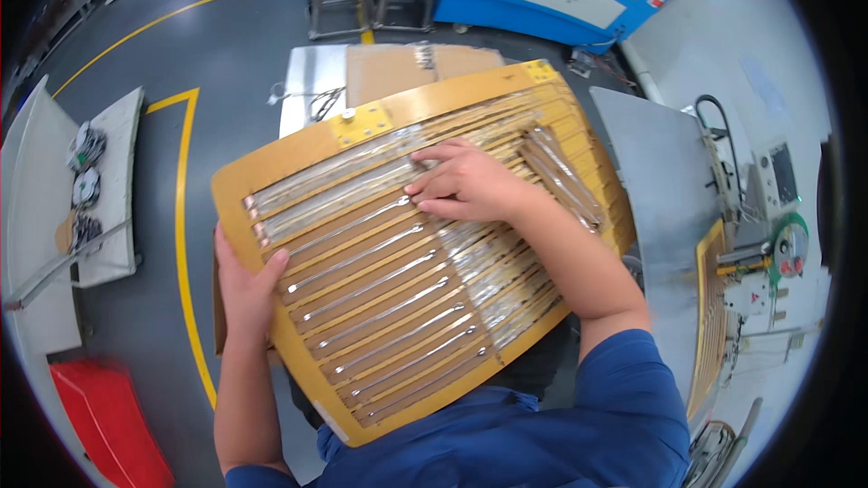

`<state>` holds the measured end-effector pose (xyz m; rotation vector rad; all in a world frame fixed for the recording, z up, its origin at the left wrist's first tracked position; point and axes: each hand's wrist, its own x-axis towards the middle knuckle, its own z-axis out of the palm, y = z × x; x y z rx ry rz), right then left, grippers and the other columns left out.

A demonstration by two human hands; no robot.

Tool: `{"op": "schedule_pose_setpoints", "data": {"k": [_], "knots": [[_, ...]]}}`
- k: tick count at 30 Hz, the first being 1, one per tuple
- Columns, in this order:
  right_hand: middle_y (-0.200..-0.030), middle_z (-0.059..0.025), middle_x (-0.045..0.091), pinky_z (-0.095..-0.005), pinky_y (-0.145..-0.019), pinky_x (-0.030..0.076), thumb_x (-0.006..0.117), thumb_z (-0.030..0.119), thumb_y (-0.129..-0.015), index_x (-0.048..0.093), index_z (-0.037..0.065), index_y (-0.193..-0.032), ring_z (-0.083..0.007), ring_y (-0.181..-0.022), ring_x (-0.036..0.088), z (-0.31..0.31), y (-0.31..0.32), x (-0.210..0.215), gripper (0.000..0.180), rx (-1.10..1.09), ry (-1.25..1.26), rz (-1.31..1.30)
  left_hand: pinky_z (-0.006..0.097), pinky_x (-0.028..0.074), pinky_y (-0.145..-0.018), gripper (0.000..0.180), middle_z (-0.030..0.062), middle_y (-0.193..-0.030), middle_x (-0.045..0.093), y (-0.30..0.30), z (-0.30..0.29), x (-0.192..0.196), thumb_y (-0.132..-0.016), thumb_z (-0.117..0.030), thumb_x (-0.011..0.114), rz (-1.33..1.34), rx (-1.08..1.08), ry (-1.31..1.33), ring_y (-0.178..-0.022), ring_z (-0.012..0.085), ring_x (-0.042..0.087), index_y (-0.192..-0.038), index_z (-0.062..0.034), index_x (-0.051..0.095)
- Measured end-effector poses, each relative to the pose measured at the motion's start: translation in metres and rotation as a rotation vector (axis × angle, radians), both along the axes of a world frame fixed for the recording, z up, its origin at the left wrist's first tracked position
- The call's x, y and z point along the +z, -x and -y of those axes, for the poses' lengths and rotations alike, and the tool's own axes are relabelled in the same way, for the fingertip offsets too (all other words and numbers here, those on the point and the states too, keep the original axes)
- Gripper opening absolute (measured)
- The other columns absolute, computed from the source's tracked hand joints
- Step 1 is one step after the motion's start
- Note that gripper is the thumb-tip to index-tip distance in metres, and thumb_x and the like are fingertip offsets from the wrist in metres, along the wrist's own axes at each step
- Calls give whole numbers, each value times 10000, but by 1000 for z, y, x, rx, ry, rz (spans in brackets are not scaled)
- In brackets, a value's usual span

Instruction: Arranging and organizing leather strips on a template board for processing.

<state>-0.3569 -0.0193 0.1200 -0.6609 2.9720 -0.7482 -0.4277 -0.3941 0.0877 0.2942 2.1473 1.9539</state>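
Note:
A large yellow slotted board (312,158) lies tilted in front of me, with rows of brown slots. Thin silver rods (384,258) lie in several slots on its near left part. My left hand (246,289) grips the board's left edge, thumb on top and the other fingers hidden under it. Over the middle of the board, my right hand (461,185) has its fingers stretched and apart. Its fingertips touch down by the upper end of one rod; I see nothing held in it. A loose bundle of brown and silver strips (561,176) rests on the board beside my right forearm.
Behind the board is a cardboard sheet (389,72) with a black cable (325,101) beside it. A grey metal table (651,181) with a machine stands at the right. At the left are a white stand (113,190) and a red bin (113,425).

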Motion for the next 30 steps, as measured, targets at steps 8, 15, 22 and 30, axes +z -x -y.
{"op": "schedule_pose_setpoints", "data": {"k": [8,15,22,30], "knots": [[-872,-118,722,-441,-924,548,760,275,-923,768,56,-889,-342,-991,701,-29,-41,-11,221,-538,33,-208,419,394,-1192,940,169,-1503,495,-3,6,2,-830,-2,739,52,20,-83,-1382,287,516,-1635,1,255],[-891,-143,731,-412,-808,570,821,205,-876,763,16,-960,-310,-885,716,-88,-102,1,215,-1076,-1,48,418,436,-1151,996,159,-1459,515,0,3,5,-777,-7,749,58,-1,2,-1332,285,543,-1638,-14,249],[-878,-151,741,-393,-764,567,815,158,-895,732,16,-944,-298,-802,716,-89,-105,-7,171,-1074,64,-108,411,447,-1144,1010,151,-1439,524,-1,4,3,-755,-11,777,79,9,-130,-1320,274,550,-1624,-17,264],[-808,-30,712,-262,-652,505,787,88,-937,665,-3,-1052,-82,-741,648,-57,-81,12,191,-988,578,-4,409,447,-1155,1003,144,-1447,521,3,1,-4,-765,16,786,16,-16,-91,-1335,262,545,-1616,-10,257]]}}
